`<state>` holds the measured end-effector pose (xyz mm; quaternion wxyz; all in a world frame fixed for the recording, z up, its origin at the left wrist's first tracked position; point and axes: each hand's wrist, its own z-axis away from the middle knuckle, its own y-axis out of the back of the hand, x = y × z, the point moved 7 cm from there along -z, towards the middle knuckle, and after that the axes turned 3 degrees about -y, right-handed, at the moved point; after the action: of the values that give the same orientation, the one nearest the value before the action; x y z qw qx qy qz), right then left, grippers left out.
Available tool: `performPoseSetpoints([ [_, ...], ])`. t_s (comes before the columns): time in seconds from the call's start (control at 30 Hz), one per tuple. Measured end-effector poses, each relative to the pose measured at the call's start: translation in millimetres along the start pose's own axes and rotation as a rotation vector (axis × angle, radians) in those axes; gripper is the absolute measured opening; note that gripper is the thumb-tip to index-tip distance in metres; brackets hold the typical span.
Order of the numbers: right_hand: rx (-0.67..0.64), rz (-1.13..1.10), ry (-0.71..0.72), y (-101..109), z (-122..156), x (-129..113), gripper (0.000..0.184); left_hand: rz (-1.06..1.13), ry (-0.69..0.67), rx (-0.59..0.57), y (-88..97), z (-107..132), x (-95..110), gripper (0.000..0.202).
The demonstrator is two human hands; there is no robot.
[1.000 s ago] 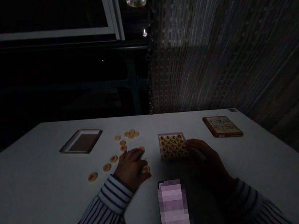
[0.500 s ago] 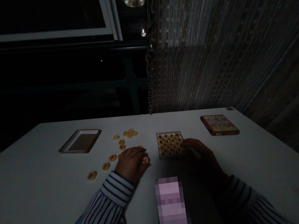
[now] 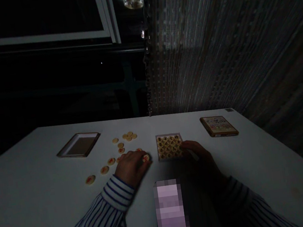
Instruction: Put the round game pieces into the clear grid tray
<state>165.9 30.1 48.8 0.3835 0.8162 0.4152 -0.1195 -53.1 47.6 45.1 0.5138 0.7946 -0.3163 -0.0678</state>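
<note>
My left hand (image 3: 130,167) grips a round Chinese chess piece (image 3: 146,158) with a red character, its face tilted toward me. Right of it lies a small square tray (image 3: 171,159) filled with rows of pieces bearing black characters. My right hand (image 3: 201,155) is closed at the tray's right edge, fingertips on its side. Left of my left hand, loose red-marked pieces lie on the table, among them one piece (image 3: 90,179) farthest left and another piece (image 3: 111,161) nearer. My left hand partly covers a few of them.
An open shallow box half (image 3: 62,155) lies at the back left of the white table (image 3: 41,210). A printed box lid (image 3: 221,124) rests at the back right. Several blank-faced pieces (image 3: 129,135) cluster mid-table. A blurred-out phone-like object (image 3: 170,211) is at the front. A bead curtain (image 3: 187,49) hangs behind.
My left hand has lifted the red-marked piece slightly and tilted it up between its fingers. My right hand stays at the tray. The whole view has shifted a little.
</note>
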Motion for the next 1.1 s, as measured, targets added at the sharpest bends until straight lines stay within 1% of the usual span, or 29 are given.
performPoseSetpoints([
  [0.23, 0.003, -0.003, -0.002, -1.2, 1.2, 1.4, 0.021, 0.013, -0.02, 0.065, -0.5, -1.5, 5.9, 0.029],
  [0.43, 0.0, 0.005, -0.02, -3.0, 2.0, 4.0, 0.02, 0.039, -0.01, 0.094, 0.6, -6.2, 8.9, 0.027],
  [0.67, 0.017, 0.014, -0.014, -3.5, 2.4, 7.3, 0.021, 0.035, -0.01, 0.094, 3.0, -17.7, 20.0, 0.027],
  [0.83, 0.035, 0.022, -0.015, -1.9, 0.6, 5.9, 0.02, 0.062, -0.008, 0.1, 4.2, -33.8, 28.7, 0.027],
  [0.97, 0.031, 0.038, -0.03, -1.9, -0.9, 7.2, 0.018, 0.131, 0.012, 0.144, 0.0, -47.7, 32.7, 0.025],
  [1.1, 0.042, 0.047, -0.038, -0.7, -1.1, 9.6, 0.019, 0.222, 0.039, 0.189, -10.6, -49.4, 32.8, 0.026],
])
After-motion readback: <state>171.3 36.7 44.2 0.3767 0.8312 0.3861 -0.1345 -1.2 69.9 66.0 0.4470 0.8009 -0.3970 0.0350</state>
